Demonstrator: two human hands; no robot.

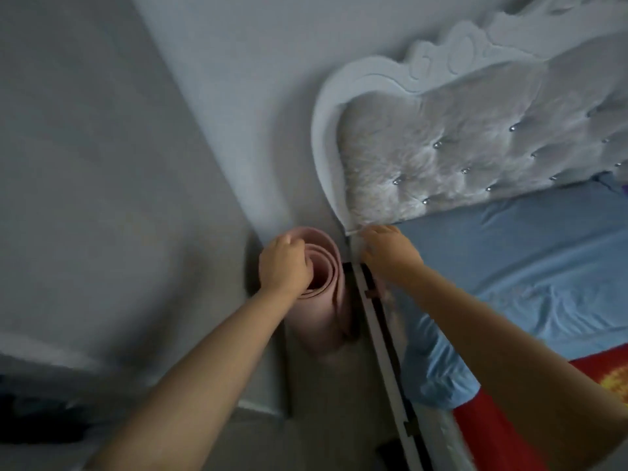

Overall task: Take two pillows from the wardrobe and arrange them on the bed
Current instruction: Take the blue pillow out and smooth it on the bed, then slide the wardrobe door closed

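The bed (530, 253) fills the right side, covered by a blue sheet, with a tufted grey headboard (469, 144) in a white carved frame. No pillow and no wardrobe are in view. My left hand (283, 266) grips the top edge of a rolled pink mat (323, 300) that stands upright in the corner beside the bed. My right hand (387, 249) rests at the bed's head corner, fingers curled on the blue sheet's edge where it meets the headboard; what it pinches is blurred.
A white and black bed side rail (384, 338) runs down from the corner. A red and yellow blanket (584, 402) lies at the lower right. Grey walls (136, 130) meet at the corner. A dark object (37, 419) lies at the lower left.
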